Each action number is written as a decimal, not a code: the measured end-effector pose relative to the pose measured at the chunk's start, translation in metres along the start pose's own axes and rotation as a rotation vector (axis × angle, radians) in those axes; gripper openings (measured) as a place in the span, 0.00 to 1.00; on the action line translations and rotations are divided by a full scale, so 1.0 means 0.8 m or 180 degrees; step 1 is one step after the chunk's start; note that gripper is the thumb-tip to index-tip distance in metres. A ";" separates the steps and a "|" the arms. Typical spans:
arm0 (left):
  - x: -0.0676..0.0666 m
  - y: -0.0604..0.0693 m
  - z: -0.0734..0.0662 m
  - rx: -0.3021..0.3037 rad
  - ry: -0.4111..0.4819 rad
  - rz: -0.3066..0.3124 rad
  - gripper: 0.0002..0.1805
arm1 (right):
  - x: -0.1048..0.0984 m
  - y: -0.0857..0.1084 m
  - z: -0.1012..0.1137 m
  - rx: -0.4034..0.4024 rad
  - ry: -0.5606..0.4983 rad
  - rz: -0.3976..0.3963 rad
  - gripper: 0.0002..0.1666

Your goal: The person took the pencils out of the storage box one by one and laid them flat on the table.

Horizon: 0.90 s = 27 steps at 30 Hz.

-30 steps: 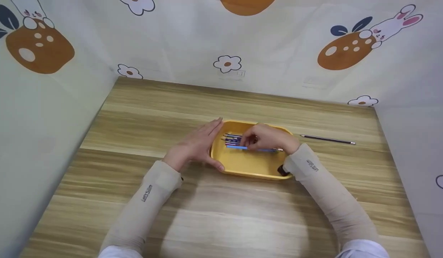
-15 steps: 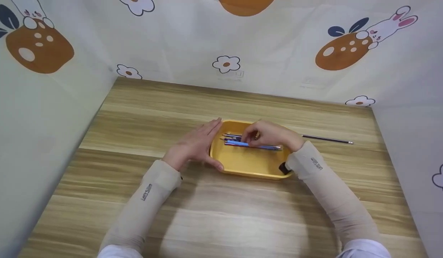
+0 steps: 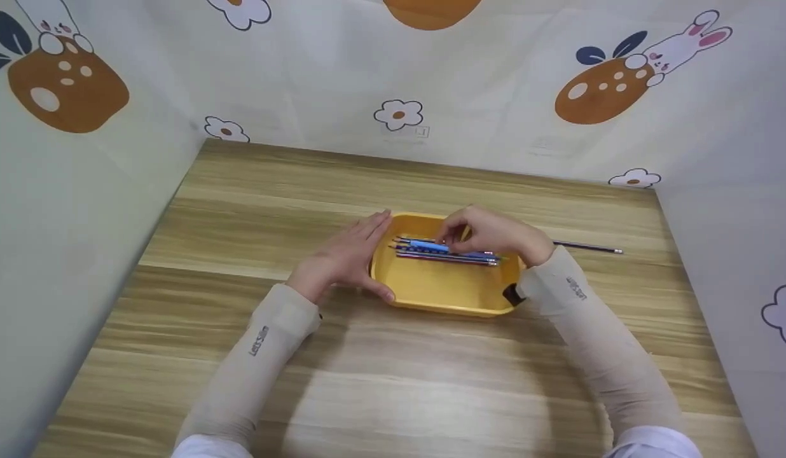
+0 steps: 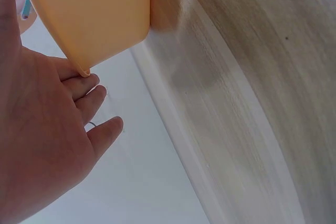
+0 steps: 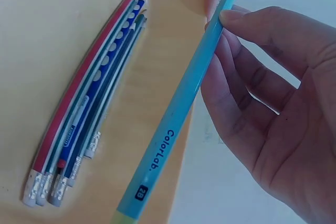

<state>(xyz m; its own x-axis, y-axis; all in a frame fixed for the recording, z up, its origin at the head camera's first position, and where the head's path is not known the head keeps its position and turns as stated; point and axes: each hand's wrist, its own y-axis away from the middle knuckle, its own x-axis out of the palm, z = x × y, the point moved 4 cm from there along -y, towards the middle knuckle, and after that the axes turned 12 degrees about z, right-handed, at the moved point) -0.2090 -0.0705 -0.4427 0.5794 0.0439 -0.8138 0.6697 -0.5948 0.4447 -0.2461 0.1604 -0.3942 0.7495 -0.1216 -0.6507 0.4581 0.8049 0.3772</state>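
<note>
My right hand [image 3: 491, 232] pinches a light blue pencil [image 5: 173, 114] between thumb and fingers, above the yellow tray [image 3: 444, 289]. "ColorLab. 2B" is printed on its side in the right wrist view. Under it, several pencils [image 5: 89, 93] lie side by side in the tray, in red, teal and dark blue, one with white dots; their white-tipped ends point the same way. My left hand [image 3: 342, 257] rests against the tray's left end, fingers straight along the back corner and thumb at the front corner. In the left wrist view, its fingers touch the tray's rim [image 4: 81, 69].
A dark pencil [image 3: 590, 247] lies on the wooden table [image 3: 431, 394] to the right of the tray, its left end hidden behind the right hand. Pale walls [image 3: 317, 83] printed with flowers, oranges and rabbits enclose the table at the back and sides.
My right hand has lifted the light blue pencil off the others and moved it back and to the right. The left hand stays at the tray's end.
</note>
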 end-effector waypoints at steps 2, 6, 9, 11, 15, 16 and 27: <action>0.000 0.000 0.000 0.0002 -0.0001 -0.0004 0.81 | -0.003 0.004 0.001 -0.0028 0.0002 -0.0033 0.12; 0.000 0.000 0.000 -0.0005 0.0005 -0.0010 0.81 | -0.009 0.012 0.003 -0.0111 0.0061 -0.0124 0.11; 0.000 0.000 0.000 0.0007 0.0010 -0.0022 0.81 | -0.011 0.017 0.001 -0.0083 0.0050 -0.0162 0.11; 0.000 0.001 -0.001 0.0016 0.0012 -0.0029 0.81 | -0.012 0.020 -0.001 -0.0074 0.0026 -0.0194 0.11; -0.001 0.002 0.000 0.0008 0.0015 -0.0030 0.82 | -0.016 0.027 -0.006 -0.0089 0.0020 -0.0290 0.11; -0.001 0.002 0.000 0.0019 0.0014 -0.0036 0.82 | -0.017 0.030 -0.007 -0.0102 0.0016 -0.0320 0.11; 0.000 0.001 -0.001 0.0038 0.0021 -0.0045 0.81 | -0.026 0.061 -0.013 0.0012 0.0025 -0.0504 0.10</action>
<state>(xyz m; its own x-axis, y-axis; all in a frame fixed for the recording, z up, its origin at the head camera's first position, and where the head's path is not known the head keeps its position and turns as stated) -0.2084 -0.0704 -0.4422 0.5730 0.0575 -0.8176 0.6722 -0.6036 0.4286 -0.2443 0.2081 -0.3687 0.6641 -0.2424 -0.7073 0.5720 0.7739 0.2719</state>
